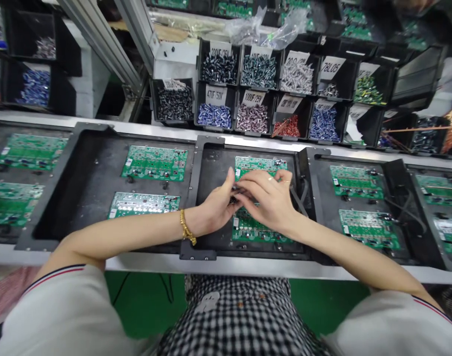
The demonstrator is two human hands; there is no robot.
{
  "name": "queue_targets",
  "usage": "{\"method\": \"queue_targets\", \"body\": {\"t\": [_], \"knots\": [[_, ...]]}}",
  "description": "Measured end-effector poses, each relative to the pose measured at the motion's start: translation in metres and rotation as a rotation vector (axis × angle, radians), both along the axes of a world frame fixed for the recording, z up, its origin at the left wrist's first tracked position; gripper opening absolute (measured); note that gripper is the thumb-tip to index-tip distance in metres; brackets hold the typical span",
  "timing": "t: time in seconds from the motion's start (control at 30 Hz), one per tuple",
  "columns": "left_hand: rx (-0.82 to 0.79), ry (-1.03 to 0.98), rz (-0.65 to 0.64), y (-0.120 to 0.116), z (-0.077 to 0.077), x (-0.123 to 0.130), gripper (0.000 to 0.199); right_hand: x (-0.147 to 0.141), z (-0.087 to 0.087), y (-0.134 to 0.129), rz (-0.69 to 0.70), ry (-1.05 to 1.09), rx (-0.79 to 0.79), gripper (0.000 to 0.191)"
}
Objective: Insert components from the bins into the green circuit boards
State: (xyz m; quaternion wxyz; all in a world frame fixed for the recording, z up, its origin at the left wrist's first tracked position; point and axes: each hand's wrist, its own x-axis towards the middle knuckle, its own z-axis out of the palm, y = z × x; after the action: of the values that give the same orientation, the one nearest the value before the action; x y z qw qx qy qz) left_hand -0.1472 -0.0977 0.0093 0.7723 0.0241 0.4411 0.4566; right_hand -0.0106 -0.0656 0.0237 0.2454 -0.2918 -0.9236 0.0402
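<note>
My left hand (221, 203) and my right hand (267, 198) meet above the middle tray (214, 170). Between their fingertips are small dark parts (236, 194), too small to name; the left hand is curled around them with its thumb up. My right hand's thumb and fingers pinch at the same spot. Right beneath lie two green circuit boards, the upper board (248, 162) partly hidden by my fingers and the lower board (263, 232) partly behind my right hand.
Similar trays with green boards (155, 163) line the rail on both sides. Behind stand labelled black bins of components, among them blue capacitors (214, 114) and red parts (287, 126). A metal post (127, 44) rises at the back left. Dark cables (302, 198) lie in the middle tray.
</note>
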Motion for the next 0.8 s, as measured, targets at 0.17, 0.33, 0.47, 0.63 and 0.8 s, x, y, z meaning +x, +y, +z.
{"method": "queue_targets", "body": {"t": [0.17,0.33,0.47,0.63,0.8], "knots": [[-0.117,-0.008,0.101,0.015,0.014,0.004,0.044,-0.004,-0.006,0.023,0.008,0.025,-0.026,0.014],[-0.282,0.011,-0.081,0.001,0.017,-0.003,0.026,0.003,-0.025,0.063,0.062,-0.176,-0.333,0.014],[-0.226,-0.009,-0.297,-0.011,0.013,-0.002,0.022,-0.003,-0.044,0.076,0.122,-0.273,-0.422,0.013],[-0.084,0.024,-0.274,-0.002,0.005,-0.006,0.024,-0.008,-0.047,0.075,0.121,-0.254,-0.432,0.011],[-0.018,0.08,-0.206,0.006,0.003,-0.009,0.022,-0.007,-0.048,0.078,0.139,-0.262,-0.431,0.012]]}}
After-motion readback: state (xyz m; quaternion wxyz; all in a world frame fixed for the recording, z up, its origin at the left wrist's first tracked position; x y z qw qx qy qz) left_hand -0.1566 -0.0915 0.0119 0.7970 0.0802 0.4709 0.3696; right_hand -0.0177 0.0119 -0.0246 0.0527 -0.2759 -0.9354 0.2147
